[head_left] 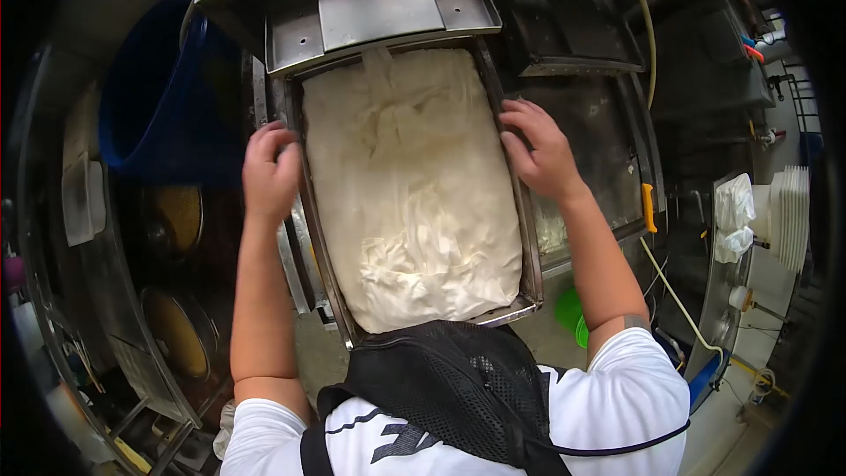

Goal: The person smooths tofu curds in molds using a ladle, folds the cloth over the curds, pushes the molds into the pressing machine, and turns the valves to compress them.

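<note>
A deep rectangular metal tray (526, 251) lies in front of me. Pale, creased cloth (410, 167) fills it, bunched into folds near my body and smoother at the far end. Beside the tray's left wall is my left hand (271, 172), its fingers loosely bent, slightly blurred, with the thumb apart. My right hand (539, 148) is at the right wall, fingers bent towards the rim and thumb separate. Neither hand visibly holds anything; whether the fingertips touch the rim I cannot tell. What lies under the cloth is hidden.
A steel machine part (379, 4) overhangs the tray's far end. At left stand a large blue tub (145, 97) and round containers with yellowish contents (176, 330). An orange-handled tool (649, 207) and a green basin (571, 313) are to the right, with stacked white plates (789, 220) beyond.
</note>
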Motion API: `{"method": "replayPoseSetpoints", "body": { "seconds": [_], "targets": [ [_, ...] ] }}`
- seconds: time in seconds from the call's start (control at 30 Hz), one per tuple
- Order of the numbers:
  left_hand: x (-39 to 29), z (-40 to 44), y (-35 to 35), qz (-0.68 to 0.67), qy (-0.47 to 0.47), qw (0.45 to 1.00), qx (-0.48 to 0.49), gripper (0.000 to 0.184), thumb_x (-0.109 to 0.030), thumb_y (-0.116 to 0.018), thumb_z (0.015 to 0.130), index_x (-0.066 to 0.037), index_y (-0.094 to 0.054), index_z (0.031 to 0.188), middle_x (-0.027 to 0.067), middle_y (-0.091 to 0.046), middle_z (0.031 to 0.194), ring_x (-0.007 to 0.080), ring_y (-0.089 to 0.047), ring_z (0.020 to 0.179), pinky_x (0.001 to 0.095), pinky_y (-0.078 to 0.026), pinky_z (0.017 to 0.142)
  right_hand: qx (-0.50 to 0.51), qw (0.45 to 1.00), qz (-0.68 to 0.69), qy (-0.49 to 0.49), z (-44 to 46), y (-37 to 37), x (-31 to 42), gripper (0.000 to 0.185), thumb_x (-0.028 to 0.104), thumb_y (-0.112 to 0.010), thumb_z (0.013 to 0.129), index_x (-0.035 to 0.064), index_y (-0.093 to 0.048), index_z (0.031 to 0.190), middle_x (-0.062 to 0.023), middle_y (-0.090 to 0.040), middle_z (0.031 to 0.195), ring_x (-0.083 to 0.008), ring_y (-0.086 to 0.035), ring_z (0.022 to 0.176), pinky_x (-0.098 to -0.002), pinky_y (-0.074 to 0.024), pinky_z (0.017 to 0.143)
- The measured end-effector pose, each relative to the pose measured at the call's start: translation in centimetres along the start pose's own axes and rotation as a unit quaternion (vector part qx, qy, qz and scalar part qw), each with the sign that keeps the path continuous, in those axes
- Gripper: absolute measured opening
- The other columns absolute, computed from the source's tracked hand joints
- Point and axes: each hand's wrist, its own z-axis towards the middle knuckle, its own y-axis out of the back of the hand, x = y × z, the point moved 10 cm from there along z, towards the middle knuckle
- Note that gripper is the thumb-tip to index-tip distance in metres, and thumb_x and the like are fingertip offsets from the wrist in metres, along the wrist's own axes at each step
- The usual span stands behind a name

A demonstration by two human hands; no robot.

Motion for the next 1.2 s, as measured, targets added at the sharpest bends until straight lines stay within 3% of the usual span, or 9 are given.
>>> {"method": "replayPoseSetpoints", "body": {
  "seconds": [0.13, 0.2, 0.37, 0.57, 0.73, 0.8, 0.9, 0.93, 1.2],
  "targets": [
    [-7.6, 2.0, -6.4, 0.103, -0.028, 0.994, 0.002, 0.037, -0.027, -0.071, 0.096, 0.003, -0.068, 0.117, 0.0258, -0.063, 0.130, 0.0459, -0.059, 0.122, 0.0472, -0.050, 0.103, 0.009, 0.999, -0.027, -0.037, 5.6, -4.3, 2.0, 0.030, 0.016, -0.068, 0.096, 0.0018, -0.069, 0.121, -0.0240, -0.067, 0.130, -0.0430, -0.063, 0.121, -0.0465, -0.0528, 0.102],
    [-6.5, 4.9, -9.7, 0.246, 0.103, 0.956, 0.124, 0.039, -0.032, -0.073, 0.095, -0.001, -0.069, 0.119, 0.0251, -0.066, 0.129, 0.0498, -0.060, 0.120, 0.0496, -0.050, 0.100, 0.067, 0.993, -0.064, -0.070, 8.6, -8.5, 0.6, 0.025, 0.019, -0.065, 0.096, 0.0023, -0.070, 0.113, -0.0249, -0.070, 0.119, -0.0441, -0.067, 0.111, -0.0491, -0.0551, 0.093],
    [-4.4, 6.5, -12.5, 0.200, 0.041, 0.974, 0.104, 0.027, -0.026, -0.068, 0.092, -0.005, -0.073, 0.108, 0.0241, -0.072, 0.115, 0.0481, -0.065, 0.110, 0.0525, -0.052, 0.092, 0.229, 0.963, -0.093, -0.105, 10.7, -16.5, 1.1, 0.015, 0.018, -0.063, 0.090, 0.0057, -0.071, 0.094, -0.0207, -0.072, 0.103, -0.0440, -0.069, 0.097, -0.0540, -0.0545, 0.085],
    [-6.8, -0.4, -5.1, 0.200, -0.052, 0.963, 0.171, 0.020, -0.014, -0.064, 0.089, -0.002, -0.072, 0.101, 0.0230, -0.072, 0.095, 0.0458, -0.067, 0.100, 0.0506, -0.053, 0.089, 0.202, 0.961, 0.058, 0.182, 0.6, -8.5, 13.6, 0.018, 0.005, -0.071, 0.087, 0.0082, -0.067, 0.104, -0.0129, -0.071, 0.113, -0.0337, -0.067, 0.116, -0.0482, -0.0475, 0.113],
    [-8.2, 0.5, -5.1, 0.159, -0.069, 0.984, -0.032, 0.037, -0.030, -0.060, 0.102, 0.001, -0.066, 0.120, 0.0263, -0.066, 0.116, 0.0474, -0.062, 0.111, 0.0540, -0.049, 0.099, 0.008, 0.998, -0.038, 0.056, 3.3, -4.3, 7.2, 0.021, 0.008, -0.069, 0.090, 0.0032, -0.064, 0.111, -0.0195, -0.066, 0.119, -0.0379, -0.065, 0.114, -0.0433, -0.0541, 0.097],
    [-6.5, 1.5, -11.1, 0.226, 0.131, 0.952, 0.160, 0.058, -0.044, -0.058, 0.104, 0.003, -0.056, 0.137, 0.0317, -0.054, 0.141, 0.0499, -0.051, 0.133, 0.0547, -0.039, 0.115, 0.047, 0.996, -0.070, -0.031, 5.9, -7.3, 3.9, 0.038, 0.025, -0.064, 0.099, 0.0032, -0.062, 0.130, -0.0235, -0.063, 0.134, -0.0442, -0.059, 0.127, -0.0482, -0.0487, 0.107],
    [-5.8, 2.6, -13.2, 0.396, 0.108, 0.909, 0.068, 0.079, -0.057, -0.047, 0.105, 0.002, -0.038, 0.157, 0.0312, -0.034, 0.162, 0.0495, -0.033, 0.150, 0.0528, -0.030, 0.123, 0.039, 0.983, -0.177, -0.041, 8.1, -9.9, 2.6, 0.064, 0.048, -0.053, 0.104, 0.0063, -0.051, 0.152, -0.0232, -0.049, 0.157, -0.0489, -0.041, 0.146, -0.0532, -0.0328, 0.122],
    [-3.1, 3.4, -13.3, 0.372, 0.166, 0.903, 0.134, 0.092, -0.064, -0.046, 0.102, 0.001, -0.025, 0.164, 0.0274, -0.014, 0.173, 0.0448, -0.012, 0.160, 0.0524, -0.017, 0.129, 0.111, 0.967, -0.219, -0.063, 8.2, -10.7, 2.0, 0.073, 0.056, -0.048, 0.104, 0.0080, -0.042, 0.158, -0.0207, -0.041, 0.163, -0.0486, -0.031, 0.152, -0.0533, -0.0235, 0.126],
    [-1.1, 4.5, -12.6, 0.329, 0.085, 0.935, 0.101, 0.100, -0.066, -0.052, 0.100, 0.004, -0.020, 0.164, 0.0268, -0.019, 0.171, 0.0447, -0.016, 0.159, 0.0490, -0.017, 0.130, 0.159, 0.947, -0.264, -0.092, 7.3, -11.7, -0.9, 0.084, 0.066, -0.043, 0.103, 0.0104, -0.034, 0.165, -0.0162, -0.031, 0.171, -0.0414, -0.019, 0.160, -0.0492, -0.0100, 0.130]
  ]
}}
